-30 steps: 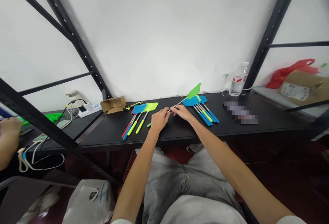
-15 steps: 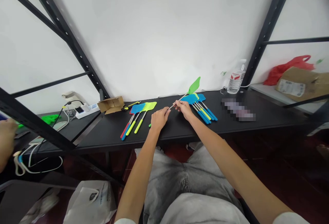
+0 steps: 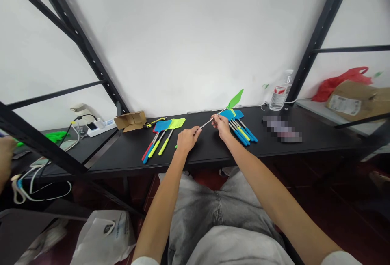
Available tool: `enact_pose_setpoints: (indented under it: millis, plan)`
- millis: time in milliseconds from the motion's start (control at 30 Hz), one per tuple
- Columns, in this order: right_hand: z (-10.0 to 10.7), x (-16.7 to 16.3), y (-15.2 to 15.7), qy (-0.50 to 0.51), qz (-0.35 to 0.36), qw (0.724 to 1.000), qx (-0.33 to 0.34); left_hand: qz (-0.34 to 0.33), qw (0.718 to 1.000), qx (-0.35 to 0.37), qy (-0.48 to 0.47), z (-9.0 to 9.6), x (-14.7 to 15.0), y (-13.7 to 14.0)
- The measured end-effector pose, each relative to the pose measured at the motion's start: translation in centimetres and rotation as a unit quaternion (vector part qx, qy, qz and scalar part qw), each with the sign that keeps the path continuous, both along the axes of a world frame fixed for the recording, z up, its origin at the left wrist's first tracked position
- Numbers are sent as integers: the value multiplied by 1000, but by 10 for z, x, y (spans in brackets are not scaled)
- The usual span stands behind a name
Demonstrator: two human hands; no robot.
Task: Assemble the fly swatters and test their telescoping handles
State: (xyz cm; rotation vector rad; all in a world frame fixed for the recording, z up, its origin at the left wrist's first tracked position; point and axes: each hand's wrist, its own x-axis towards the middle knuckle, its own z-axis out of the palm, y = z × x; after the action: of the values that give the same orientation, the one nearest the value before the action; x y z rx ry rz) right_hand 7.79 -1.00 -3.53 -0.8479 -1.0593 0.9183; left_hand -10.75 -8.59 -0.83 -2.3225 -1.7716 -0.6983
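A green fly swatter (image 3: 235,99) with a thin metal rod is held slantwise above the black tabletop, its head up and to the right. My left hand (image 3: 187,139) is closed around its green handle; only the handle's tip shows past the hand. On the rod, below the head, my right hand (image 3: 221,125) pinches with its fingertips. Left of my hands lies a group of fly swatters (image 3: 162,126) with red, blue and yellow-green handles. Beside my right hand rests another group of swatters (image 3: 243,133), blue and yellow-green, their heads overlapping.
An open cardboard box (image 3: 131,121) and a yellow-black cutter (image 3: 154,123) lie at the back left. Toward the right stand a water bottle (image 3: 279,94) and a blurred-out item (image 3: 282,129). Black shelf posts flank the table. Another person's hand (image 3: 5,157) shows at the far left.
My right hand has shifted right, away from my left hand, and more bare rod shows between them. The green swatter head has moved right with it. The view has shifted slightly.
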Motion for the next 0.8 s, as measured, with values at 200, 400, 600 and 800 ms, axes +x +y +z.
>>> enact_pose_setpoints:
  millis: [200,400,600,800]
  plan:
    - [2,-3,-10,-148,147,978,27,3,1000,14,0,0,-2,-3]
    - [1,-6,-11,-204,196,958,53,4,1000,17,7,1,4,-2]
    - [-1,-5,-6,-131,151,980,5,6,1000,9,3,-1,2,2]
    - [1,-2,-5,-40,72,996,-18,6,1000,2,-10,-2,-5,4]
